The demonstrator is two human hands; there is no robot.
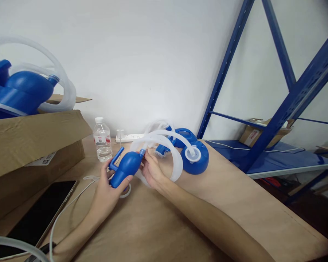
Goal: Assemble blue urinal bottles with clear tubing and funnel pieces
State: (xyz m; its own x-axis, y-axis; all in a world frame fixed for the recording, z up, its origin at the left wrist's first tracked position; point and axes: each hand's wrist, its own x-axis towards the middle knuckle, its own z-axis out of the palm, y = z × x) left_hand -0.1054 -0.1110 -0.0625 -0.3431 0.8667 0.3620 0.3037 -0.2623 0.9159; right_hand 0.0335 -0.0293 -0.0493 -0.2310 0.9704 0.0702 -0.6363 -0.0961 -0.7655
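Observation:
My left hand is wrapped round the body of a blue plastic urinal, a bulb-shaped piece with a side handle, held tilted above the table. At the urinal's narrow neck, my right hand closes its fingers round the end of a translucent hose. The hose loops behind and to the right of that hand. A round blue collection bottle with a white cap stands just beyond, with a hose running into its cap. A small white ring shows beneath my left hand, partly hidden.
A cardboard box at left holds more blue urinals and hose. Nearby are a water bottle, a white power strip and a dark tablet-like device. Blue shelving stands right of the wooden table.

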